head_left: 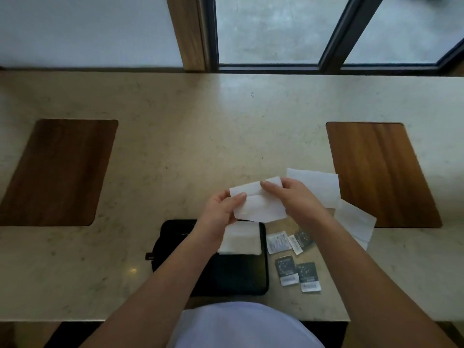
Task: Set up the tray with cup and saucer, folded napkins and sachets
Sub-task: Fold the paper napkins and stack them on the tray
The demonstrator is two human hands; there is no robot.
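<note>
A napkin (256, 204) is pinched above the tray's (241, 272) far edge by left hand (221, 209) and right hand (293, 197). One folded napkin (238, 239) lies in tray; sachets (293, 257) lie outside; cup seemingly absent.

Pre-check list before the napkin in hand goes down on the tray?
1. Both hands hold the napkin: ok, left hand at its left edge, right hand on top.
2. Fold finished: cannot tell, a flap looks partly turned.
3. Room on the black tray: ok, near half is bare.
4. Folded napkin already on the tray: ok, at its far edge.
5. Sachets loaded: not ok, they lie on the counter beside the tray.
6. Cup and saucer on the tray: cannot tell, the left forearm hides that side.
</note>
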